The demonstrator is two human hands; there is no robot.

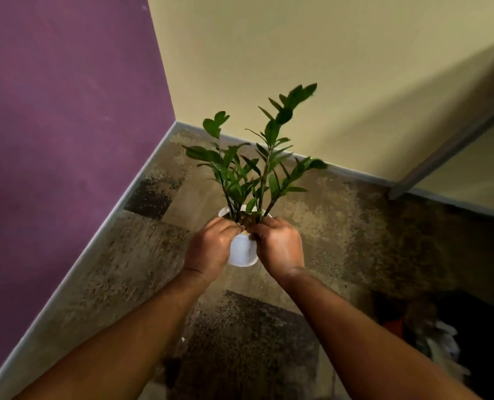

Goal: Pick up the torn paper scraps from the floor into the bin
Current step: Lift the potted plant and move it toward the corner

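Forearms: I've got both bare arms reaching in from the bottom edge, converging toward the middle.
Scrap: one tiny white fleck (183,339) on the floor just left of the left forearm; I can't say for sure it's paper.
Bin area: low right, in deep shadow, a pale crumpled heap (439,342) beside something orange (393,326); too dark for me to tell whether that's the bin.
Floor: speckled terrazzo (341,232) with darker square patches, one right under the arms.
Left hand: left hand (211,246) wrapped around the left side of the white pot (242,251), fingers curled at the rim.
Right hand: right hand (279,245) clamped on the pot's right side, fingertips meeting the left's over the rim.
Pot: tilted, its base toward me; whether it's touching the floor, I can't tell.
Plant: green leafy plant (257,166) rising out of the pot, stems fanning toward the corner.
Walls: purple wall (66,111) left, cream wall (268,53) right, meeting just behind the plant, grey skirting along both.
Far right: a grey slanted bar (448,148) against the cream wall.
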